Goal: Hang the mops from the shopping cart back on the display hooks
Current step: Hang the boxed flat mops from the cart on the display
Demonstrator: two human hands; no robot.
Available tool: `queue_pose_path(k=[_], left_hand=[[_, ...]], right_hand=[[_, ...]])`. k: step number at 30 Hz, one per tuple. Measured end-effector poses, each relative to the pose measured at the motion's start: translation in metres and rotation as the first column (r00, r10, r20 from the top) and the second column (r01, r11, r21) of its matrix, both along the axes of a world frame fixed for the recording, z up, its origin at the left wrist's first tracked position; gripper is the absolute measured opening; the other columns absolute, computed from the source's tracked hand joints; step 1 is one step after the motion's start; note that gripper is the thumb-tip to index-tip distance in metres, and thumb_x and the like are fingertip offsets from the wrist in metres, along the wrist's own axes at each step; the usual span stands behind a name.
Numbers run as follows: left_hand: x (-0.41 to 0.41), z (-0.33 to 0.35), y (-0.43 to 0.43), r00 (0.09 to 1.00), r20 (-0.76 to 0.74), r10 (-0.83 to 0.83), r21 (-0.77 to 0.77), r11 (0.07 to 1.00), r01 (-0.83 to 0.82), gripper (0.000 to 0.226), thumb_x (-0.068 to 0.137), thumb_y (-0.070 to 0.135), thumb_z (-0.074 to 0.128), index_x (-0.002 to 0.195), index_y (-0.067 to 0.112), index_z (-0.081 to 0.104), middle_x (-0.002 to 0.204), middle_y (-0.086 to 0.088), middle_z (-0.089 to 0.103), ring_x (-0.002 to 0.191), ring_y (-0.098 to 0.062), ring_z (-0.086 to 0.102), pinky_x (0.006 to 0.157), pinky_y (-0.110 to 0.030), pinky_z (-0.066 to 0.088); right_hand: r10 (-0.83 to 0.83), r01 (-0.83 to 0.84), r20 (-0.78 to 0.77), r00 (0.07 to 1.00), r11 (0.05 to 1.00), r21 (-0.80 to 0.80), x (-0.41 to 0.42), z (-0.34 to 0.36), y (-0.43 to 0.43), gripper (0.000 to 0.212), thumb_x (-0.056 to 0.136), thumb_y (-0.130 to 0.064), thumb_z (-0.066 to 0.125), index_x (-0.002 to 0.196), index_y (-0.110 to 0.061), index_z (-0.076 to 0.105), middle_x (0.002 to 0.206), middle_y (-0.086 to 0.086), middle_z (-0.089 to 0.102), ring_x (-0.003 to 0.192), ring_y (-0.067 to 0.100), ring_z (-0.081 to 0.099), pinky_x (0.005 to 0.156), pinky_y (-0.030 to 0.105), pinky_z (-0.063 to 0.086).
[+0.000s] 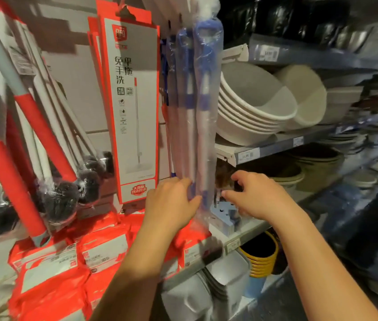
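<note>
Several blue-and-white mops in clear plastic sleeves hang upright in the middle of the display, their tops out of frame. My left hand grips the lower part of the front mop, thumb and fingers curled round its sleeved pole. My right hand hovers just right of the same mop with loosely curled fingers and its thumb pointing at the plastic; it holds nothing. A pale blue mop head part sits below between the hands. The hooks and the shopping cart are out of view.
A red-and-grey boxed flat mop hangs left of the blue mops. Red-and-white poles with dark heads lean at far left. Red packets are stacked below. Shelves on the right hold stacked grey bowls, yellow basins and white bins.
</note>
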State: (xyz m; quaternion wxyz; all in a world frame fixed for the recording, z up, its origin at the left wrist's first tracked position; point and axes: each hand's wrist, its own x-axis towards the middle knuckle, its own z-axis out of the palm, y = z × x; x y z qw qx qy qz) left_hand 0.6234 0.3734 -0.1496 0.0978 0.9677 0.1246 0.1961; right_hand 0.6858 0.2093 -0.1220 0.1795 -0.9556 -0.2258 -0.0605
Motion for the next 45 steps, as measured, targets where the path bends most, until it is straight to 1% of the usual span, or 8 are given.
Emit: queue_pose_path(k=[9,14,17,20,29,33,40,45], left_hand=[[-0.048,-0.012,-0.148,0.959,0.007,-0.284,-0.012,0.959,0.284,0.042,0.093,0.046,0.049,0.131,0.028,0.051,0.127,-0.001,0.057,0.121,-0.027,0.050,0.090,-0.038,0.043],[-0.078,-0.027,-0.237,0.885,-0.055,-0.463,-0.007,0.886,0.463,0.041,0.093,0.048,0.049,0.126,0.024,0.054,0.125,-0.001,0.059,0.118,-0.025,0.052,0.087,-0.037,0.045],[-0.087,-0.031,-0.280,0.834,-0.074,-0.547,0.010,0.836,0.549,0.042,0.093,0.050,0.047,0.126,0.024,0.054,0.123,0.001,0.060,0.117,-0.023,0.052,0.088,-0.038,0.047],[-0.090,-0.029,-0.318,0.773,-0.103,-0.626,0.005,0.777,0.629,0.044,0.093,0.050,0.047,0.129,0.026,0.051,0.122,0.000,0.058,0.119,-0.026,0.051,0.089,-0.039,0.044],[-0.066,-0.035,-0.424,0.521,-0.153,-0.840,-0.009,0.528,0.849,0.043,0.094,0.049,0.046,0.130,0.026,0.051,0.124,0.001,0.058,0.120,-0.025,0.051,0.093,-0.040,0.044],[-0.050,-0.041,-0.459,0.400,-0.173,-0.900,-0.018,0.409,0.912,0.045,0.094,0.050,0.047,0.132,0.027,0.051,0.125,0.003,0.059,0.119,-0.023,0.051,0.093,-0.041,0.042],[-0.041,-0.042,-0.520,0.181,-0.179,-0.967,0.000,0.184,0.983,0.044,0.094,0.047,0.048,0.132,0.025,0.053,0.126,-0.002,0.059,0.120,-0.025,0.051,0.093,-0.040,0.042],[-0.064,-0.058,-0.569,-0.014,-0.216,-0.976,-0.031,-0.008,0.999,0.041,0.093,0.044,0.047,0.128,0.023,0.055,0.126,-0.005,0.059,0.117,-0.027,0.054,0.087,-0.035,0.043]], right_hand=[[-0.194,0.193,-0.028,0.981,0.980,-0.045,-0.090,-0.019,-0.148,0.052,0.090,-0.052,0.052,0.134,-0.026,0.048,0.135,0.002,0.054,0.122,0.025,0.051,0.093,0.038,0.045],[-0.370,0.364,-0.070,0.926,0.928,-0.084,-0.148,-0.032,-0.237,0.033,0.091,-0.051,0.051,0.109,-0.024,0.054,0.113,0.000,0.059,0.108,0.026,0.056,0.071,0.034,0.040],[-0.469,0.467,-0.084,0.879,0.883,-0.046,-0.174,-0.037,-0.279,0.047,0.091,-0.050,0.052,0.129,-0.023,0.051,0.129,0.000,0.056,0.117,0.026,0.053,0.084,0.035,0.045],[-0.546,0.548,-0.102,0.832,0.836,-0.007,-0.195,-0.040,-0.313,0.052,0.089,-0.051,0.053,0.135,-0.027,0.047,0.134,-0.002,0.055,0.122,0.024,0.051,0.093,0.037,0.045],[-0.814,0.822,-0.152,0.560,0.569,-0.015,-0.228,-0.054,-0.402,0.046,0.088,-0.050,0.054,0.125,-0.023,0.055,0.128,0.003,0.060,0.115,0.025,0.056,0.091,0.038,0.048],[-0.869,0.885,-0.189,0.457,0.466,-0.004,-0.228,-0.061,-0.419,0.047,0.090,-0.049,0.054,0.129,-0.023,0.052,0.129,0.002,0.059,0.115,0.022,0.055,0.089,0.034,0.046],[-0.946,0.968,-0.215,0.242,0.251,-0.014,-0.249,-0.072,-0.439,0.054,0.090,-0.049,0.054,0.137,-0.022,0.047,0.135,-0.001,0.055,0.121,0.020,0.053,0.096,0.036,0.047],[-0.974,0.998,-0.219,0.062,0.066,-0.008,-0.287,-0.086,-0.457,0.051,0.090,-0.049,0.055,0.133,-0.022,0.050,0.127,-0.001,0.060,0.109,0.018,0.059,0.089,0.036,0.052]])
